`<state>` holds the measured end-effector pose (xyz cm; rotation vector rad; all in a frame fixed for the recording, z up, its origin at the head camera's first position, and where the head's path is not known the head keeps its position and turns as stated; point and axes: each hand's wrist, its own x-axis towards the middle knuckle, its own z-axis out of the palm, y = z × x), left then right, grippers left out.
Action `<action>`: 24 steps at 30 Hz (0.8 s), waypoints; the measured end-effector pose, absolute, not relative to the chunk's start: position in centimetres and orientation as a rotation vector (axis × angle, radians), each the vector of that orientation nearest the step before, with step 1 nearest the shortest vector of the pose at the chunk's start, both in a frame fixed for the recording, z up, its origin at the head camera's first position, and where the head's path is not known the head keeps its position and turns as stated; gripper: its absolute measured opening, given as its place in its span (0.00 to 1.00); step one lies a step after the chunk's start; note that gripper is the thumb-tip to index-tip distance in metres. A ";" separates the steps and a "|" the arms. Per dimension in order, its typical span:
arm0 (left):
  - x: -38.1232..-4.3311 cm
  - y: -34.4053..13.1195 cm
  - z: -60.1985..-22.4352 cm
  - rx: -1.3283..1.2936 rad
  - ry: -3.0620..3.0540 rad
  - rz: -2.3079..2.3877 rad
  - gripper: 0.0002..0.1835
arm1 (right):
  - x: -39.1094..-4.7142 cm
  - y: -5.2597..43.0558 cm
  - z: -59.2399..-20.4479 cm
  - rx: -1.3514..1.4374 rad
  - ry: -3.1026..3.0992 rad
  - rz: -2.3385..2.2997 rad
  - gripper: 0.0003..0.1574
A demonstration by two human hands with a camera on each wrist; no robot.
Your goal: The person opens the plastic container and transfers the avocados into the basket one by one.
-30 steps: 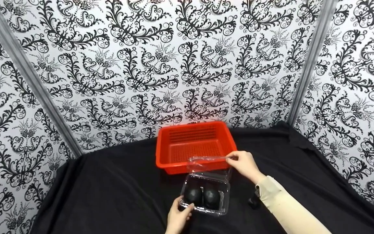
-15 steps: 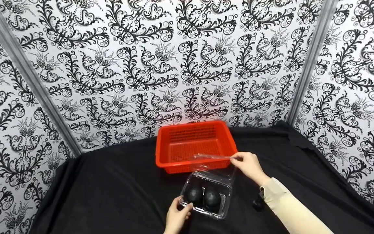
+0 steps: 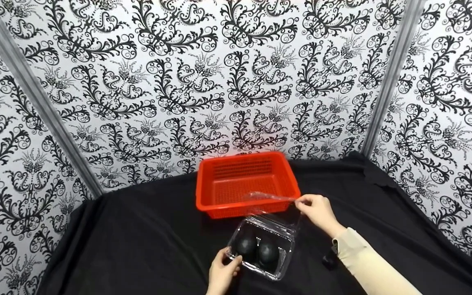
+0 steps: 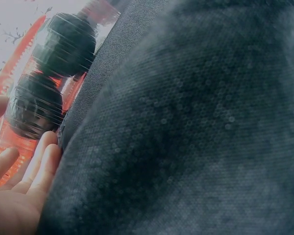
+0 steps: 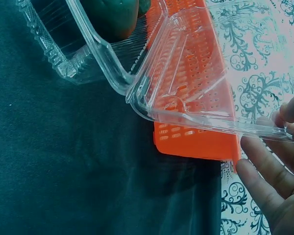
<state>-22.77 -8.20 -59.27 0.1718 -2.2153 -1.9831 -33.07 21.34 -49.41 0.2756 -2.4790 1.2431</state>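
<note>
Clear plastic box holds two dark objects; left hand grips its corner, right hand pinches its raised lid.

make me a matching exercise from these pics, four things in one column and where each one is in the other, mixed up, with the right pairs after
Column one
1. red perforated plastic basket
2. clear plastic hinged lid
3. two dark, round objects
4. black fabric cloth

Column two
A. inside the clear plastic tray
B. spread beneath the basket
C. raised, its edge pinched in the right-hand grip
D. in front of the black-and-white scroll-patterned wall, holding nothing

Right pairs: 1-D, 2-C, 3-A, 4-B
</note>
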 end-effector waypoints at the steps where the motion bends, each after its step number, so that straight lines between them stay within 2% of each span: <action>1: -22.7 -8.2 -59.3 0.174 -2.216 -1.981 0.24 | -33.0 21.4 -49.5 0.270 -2.478 1.243 0.04; 14: -23.1 -8.5 -59.5 0.211 -2.214 -2.018 0.23 | -32.3 22.4 -50.5 0.205 -2.470 1.294 0.01; 24: -23.1 -8.4 -59.3 0.193 -2.240 -1.976 0.24 | -31.5 23.5 -51.4 0.148 -2.451 1.356 0.03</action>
